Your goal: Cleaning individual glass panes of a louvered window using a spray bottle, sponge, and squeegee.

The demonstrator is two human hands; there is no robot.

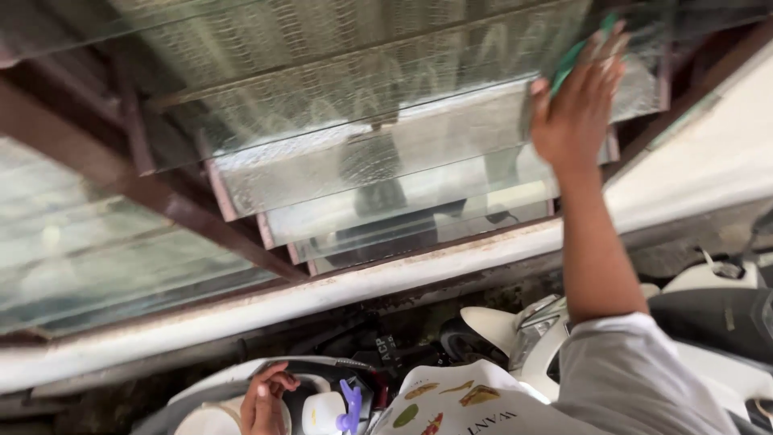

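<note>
Here, at the upper right of the frame, the right hand (578, 105) presses a green cloth (576, 53) flat-palmed against a glass louvre slat (378, 80), while the left hand (264, 400), lower left, curls loosely beside a spray bottle (332, 411).

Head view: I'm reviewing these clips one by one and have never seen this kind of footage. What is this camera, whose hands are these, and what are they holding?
The camera sits on a person's head and looks along their arms. No machine appears. The right hand presses a green cloth flat against the louvred glass window slats in a brown frame. The left hand is low down, curled beside a white spray bottle with a purple trigger; whether it grips anything is unclear. Below the white sill stand parked scooters.
</note>
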